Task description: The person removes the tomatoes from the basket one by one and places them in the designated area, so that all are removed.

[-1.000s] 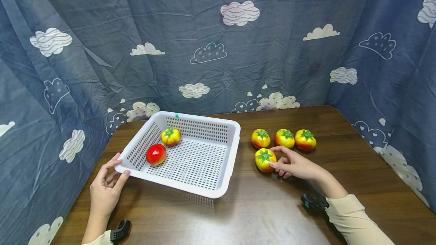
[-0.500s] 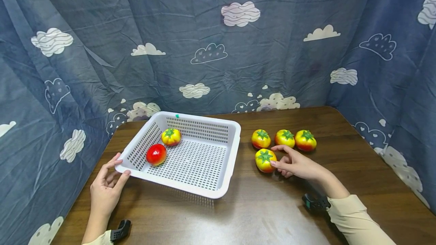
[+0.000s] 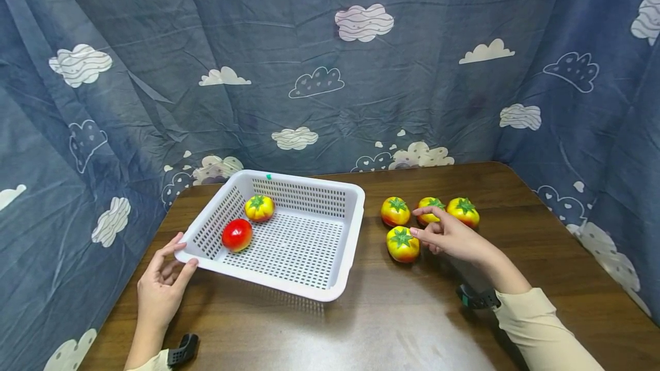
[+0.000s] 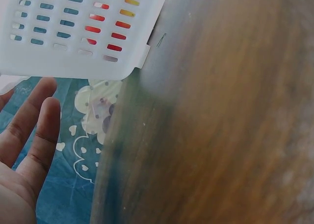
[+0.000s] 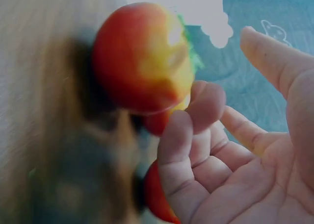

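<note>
My left hand (image 3: pixel 160 291) grips the near left corner of a white perforated plastic basket (image 3: pixel 289 286), thumb and index finger on its rim. In the left wrist view two fingers (image 4: pixel 47 131) extend below the basket wall. Inside the basket lie a yellow toy tomato (image 3: pixel 259 208) with a green leafy top and a glossy red one (image 3: pixel 237 235). My right hand (image 3: pixel 456 236) hovers beside the nearest red-yellow toy tomato (image 3: pixel 403 244), thumb and index finger spread apart, the other fingers bent in, holding nothing.
Behind that tomato stand several similar ones in a row: a left one (image 3: pixel 395 211), a middle one (image 3: pixel 430 210) partly hidden by my right hand, and a right one (image 3: pixel 463 213). A cloud-print curtain (image 3: pixel 319 113) hangs behind the brown wooden table (image 3: pixel 371 331).
My right hand has let go of the near tomato, its index finger lifting away toward the back row. The left hand stays at the basket corner.
</note>
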The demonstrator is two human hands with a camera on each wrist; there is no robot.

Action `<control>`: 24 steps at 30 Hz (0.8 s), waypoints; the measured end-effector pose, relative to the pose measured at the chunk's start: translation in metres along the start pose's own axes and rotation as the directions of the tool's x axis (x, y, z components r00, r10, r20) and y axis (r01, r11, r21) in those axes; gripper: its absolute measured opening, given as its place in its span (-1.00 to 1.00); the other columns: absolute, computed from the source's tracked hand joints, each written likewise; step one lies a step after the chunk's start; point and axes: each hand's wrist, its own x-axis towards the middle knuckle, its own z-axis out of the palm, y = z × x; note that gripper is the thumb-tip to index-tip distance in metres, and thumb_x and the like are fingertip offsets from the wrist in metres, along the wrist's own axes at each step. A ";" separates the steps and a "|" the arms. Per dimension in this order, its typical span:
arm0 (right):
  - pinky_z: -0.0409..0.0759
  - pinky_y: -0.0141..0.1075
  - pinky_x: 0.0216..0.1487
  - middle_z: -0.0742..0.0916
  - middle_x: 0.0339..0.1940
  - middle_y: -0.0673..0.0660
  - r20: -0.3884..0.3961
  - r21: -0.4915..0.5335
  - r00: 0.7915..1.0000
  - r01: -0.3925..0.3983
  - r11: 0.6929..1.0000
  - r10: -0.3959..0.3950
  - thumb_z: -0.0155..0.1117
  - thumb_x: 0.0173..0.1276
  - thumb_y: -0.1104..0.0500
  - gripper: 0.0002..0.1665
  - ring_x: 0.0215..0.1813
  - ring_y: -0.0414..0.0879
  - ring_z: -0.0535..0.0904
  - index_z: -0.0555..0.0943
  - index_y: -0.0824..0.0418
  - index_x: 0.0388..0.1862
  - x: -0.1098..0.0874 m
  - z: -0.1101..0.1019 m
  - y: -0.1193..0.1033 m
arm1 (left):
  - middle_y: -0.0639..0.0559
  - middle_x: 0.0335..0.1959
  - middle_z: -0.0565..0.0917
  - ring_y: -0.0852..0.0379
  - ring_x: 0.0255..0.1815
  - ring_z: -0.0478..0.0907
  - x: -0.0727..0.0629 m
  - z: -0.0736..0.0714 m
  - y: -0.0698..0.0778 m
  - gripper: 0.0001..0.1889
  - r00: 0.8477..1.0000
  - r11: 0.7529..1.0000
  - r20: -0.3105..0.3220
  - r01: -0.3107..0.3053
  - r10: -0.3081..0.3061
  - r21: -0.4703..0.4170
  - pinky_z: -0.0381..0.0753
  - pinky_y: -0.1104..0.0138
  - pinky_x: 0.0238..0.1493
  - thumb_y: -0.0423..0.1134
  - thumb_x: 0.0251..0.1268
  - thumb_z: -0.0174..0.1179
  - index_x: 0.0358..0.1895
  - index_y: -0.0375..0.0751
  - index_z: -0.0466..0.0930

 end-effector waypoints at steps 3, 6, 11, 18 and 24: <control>0.59 -0.27 -0.28 0.62 -0.42 0.12 -0.024 0.008 1.000 0.011 1.000 -0.011 0.36 0.59 0.00 -0.21 -0.34 -0.07 0.53 0.24 0.31 0.57 0.004 0.001 -0.010 | -0.01 0.48 0.63 0.54 -0.04 0.72 0.000 0.000 0.000 -0.58 1.000 1.000 0.002 -0.001 0.001 -0.003 0.71 0.64 -0.10 -0.57 0.32 0.41 0.23 -0.40 0.63; 0.59 -0.27 -0.29 0.60 -0.42 0.12 -0.040 0.016 0.998 0.038 0.999 -0.037 0.37 0.59 0.00 -0.24 -0.34 -0.05 0.52 0.27 0.29 0.54 0.008 0.004 -0.021 | 0.00 0.48 0.63 0.54 -0.03 0.72 0.000 0.000 -0.001 -0.58 1.000 1.000 0.001 -0.005 0.005 -0.006 0.71 0.64 -0.10 -0.58 0.31 0.40 0.23 -0.40 0.63; 0.56 -0.31 -0.34 0.62 -0.40 0.14 -0.055 0.009 0.996 0.071 0.997 -0.070 0.39 0.58 0.01 -0.30 -0.36 -0.06 0.52 0.35 0.27 0.49 0.018 0.012 -0.042 | 0.06 0.47 0.64 0.55 -0.03 0.72 0.000 -0.001 -0.001 -0.57 1.000 1.000 0.002 -0.006 0.006 0.001 0.70 0.64 -0.09 -0.57 0.31 0.41 0.23 -0.38 0.63; 0.66 -0.29 -0.29 0.72 -0.32 0.17 -0.042 -0.007 0.986 0.160 0.987 -0.160 0.39 0.58 0.04 -0.41 -0.35 -0.03 0.59 0.42 0.22 0.42 0.039 0.030 -0.073 | 0.11 0.45 0.65 0.51 -0.03 0.73 0.000 0.000 -0.002 -0.56 1.000 1.000 0.004 -0.018 0.018 -0.012 0.71 0.64 -0.08 -0.59 0.29 0.42 0.22 -0.39 0.64; 0.62 -0.34 -0.32 0.76 -0.23 0.23 0.005 -0.035 0.973 0.232 0.972 -0.232 0.38 0.58 0.06 -0.41 -0.35 -0.07 0.60 0.45 0.25 0.44 0.058 0.049 -0.105 | 0.05 0.46 0.64 0.51 -0.03 0.73 0.001 0.001 -0.002 -0.56 1.000 0.999 0.007 -0.019 0.019 -0.032 0.72 0.62 -0.10 -0.61 0.28 0.41 0.22 -0.41 0.63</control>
